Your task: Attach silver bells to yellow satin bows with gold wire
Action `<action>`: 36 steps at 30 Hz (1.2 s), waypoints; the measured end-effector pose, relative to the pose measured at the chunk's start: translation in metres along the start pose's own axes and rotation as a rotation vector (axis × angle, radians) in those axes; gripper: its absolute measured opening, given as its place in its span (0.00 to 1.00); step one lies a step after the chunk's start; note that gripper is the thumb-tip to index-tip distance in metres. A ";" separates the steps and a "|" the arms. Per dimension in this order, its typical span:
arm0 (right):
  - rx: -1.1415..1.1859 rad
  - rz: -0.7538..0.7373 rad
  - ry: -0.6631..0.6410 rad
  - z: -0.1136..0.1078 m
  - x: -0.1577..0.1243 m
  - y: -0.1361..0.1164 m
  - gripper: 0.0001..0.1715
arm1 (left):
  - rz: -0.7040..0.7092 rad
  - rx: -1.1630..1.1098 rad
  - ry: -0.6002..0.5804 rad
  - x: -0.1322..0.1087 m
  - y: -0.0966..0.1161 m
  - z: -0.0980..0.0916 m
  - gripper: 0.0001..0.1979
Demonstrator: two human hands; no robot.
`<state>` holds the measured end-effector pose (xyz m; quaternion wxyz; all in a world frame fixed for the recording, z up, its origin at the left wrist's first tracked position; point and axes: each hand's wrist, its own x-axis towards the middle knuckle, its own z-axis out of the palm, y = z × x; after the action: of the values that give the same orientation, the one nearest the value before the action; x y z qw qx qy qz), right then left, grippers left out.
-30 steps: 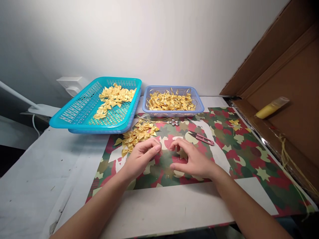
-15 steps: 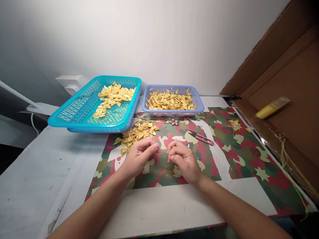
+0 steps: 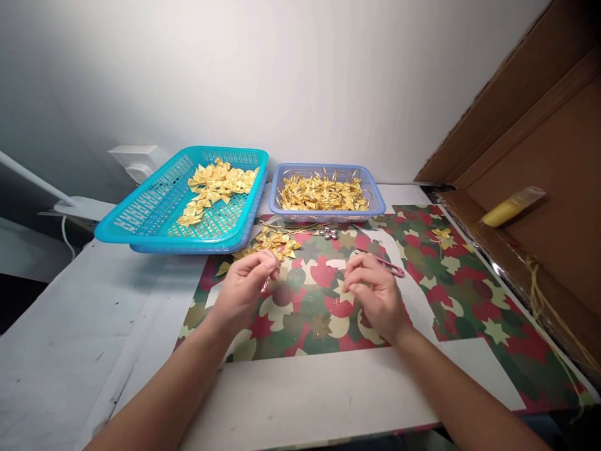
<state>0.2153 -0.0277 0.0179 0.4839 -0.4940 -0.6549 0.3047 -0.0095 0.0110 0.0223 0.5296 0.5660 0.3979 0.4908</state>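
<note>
I saw both bare hands over a camouflage-patterned sheet [image 3: 319,326] (stars and blotches were all the print I could make out on it), with a gap between them. The left hand [image 3: 248,279] had its fingers curled inward and its thumb up against the forefinger; whether anything thin was pinched there, I couldn't tell. Just beyond it lay a loose pile of yellow bows [image 3: 282,243], partly hidden by the knuckles. The right hand [image 3: 373,291] was loosely curled, thumb near the forefinger, and I couldn't tell whether it gripped anything. Pink snips [image 3: 394,268] lay just behind it, partly covered, too small to read for any marking. Silvery bells [image 3: 328,233] sat farther back, near a blue basket [image 3: 328,217] heaped with gold-corded bows. More bows lay in the turquoise basket [image 3: 159,242] on the left. A yellow-filled tube [image 3: 511,207] stuck out by the cardboard [image 3: 539,138] at right.
</note>
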 end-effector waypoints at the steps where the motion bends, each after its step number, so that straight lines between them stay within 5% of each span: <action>1: -0.005 -0.006 0.033 -0.003 0.001 0.002 0.14 | 0.007 0.008 -0.027 0.000 0.000 -0.002 0.17; 6: -0.012 0.017 0.008 -0.004 0.006 0.004 0.08 | -0.048 -0.013 -0.221 -0.001 -0.002 0.001 0.18; 10: -0.279 0.070 0.013 -0.014 0.012 0.007 0.05 | -0.099 -0.066 -0.180 -0.002 0.000 0.006 0.19; 14: -0.765 0.259 0.007 -0.049 0.018 0.028 0.18 | -0.135 -0.139 -0.109 -0.001 0.005 0.011 0.17; 17: -0.878 0.400 -0.104 -0.068 0.019 0.044 0.18 | -0.189 -0.230 -0.086 -0.001 0.007 0.014 0.16; 26: -0.594 0.420 -0.229 -0.054 0.020 0.026 0.12 | -0.279 -0.486 -0.059 -0.002 0.007 0.016 0.16; 30: -0.344 0.351 -0.407 -0.036 0.012 0.008 0.11 | -0.286 -0.465 -0.040 -0.002 0.008 0.016 0.16; 36: -0.299 0.304 -0.599 -0.007 0.003 -0.010 0.06 | -0.264 -0.446 -0.031 -0.001 0.007 0.017 0.15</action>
<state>0.2177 -0.0287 0.0303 0.1424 -0.5397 -0.7240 0.4053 0.0066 0.0051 0.0301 0.7069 0.3856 0.3422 0.4843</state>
